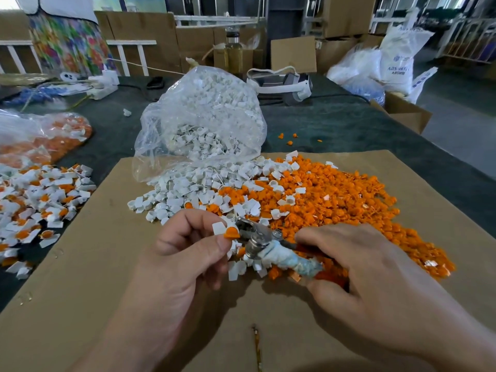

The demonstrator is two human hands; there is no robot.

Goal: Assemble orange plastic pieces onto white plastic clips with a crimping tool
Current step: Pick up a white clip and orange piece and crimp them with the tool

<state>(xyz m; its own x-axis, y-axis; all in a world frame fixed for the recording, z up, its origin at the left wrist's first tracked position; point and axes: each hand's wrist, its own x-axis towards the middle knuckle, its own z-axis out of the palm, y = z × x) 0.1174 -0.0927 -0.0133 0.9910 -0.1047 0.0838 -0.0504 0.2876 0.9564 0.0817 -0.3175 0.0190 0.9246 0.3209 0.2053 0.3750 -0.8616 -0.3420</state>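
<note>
Cardboard (80, 264) on desk (349, 124): left hand (185, 259) fingers pinch a white clip (218, 228) with orange piece (232, 233) at the head of the crimping tool (255, 234), right hand (370, 272) curled round its handles; finished pile (45, 200) lies left of cardboard, large loose heaps (335, 200) on it remain, so judged far from done.

The bare left grip (188, 253) and bare right grip (370, 269) continue into bare forearms; the fingernails are short and plain.
</note>
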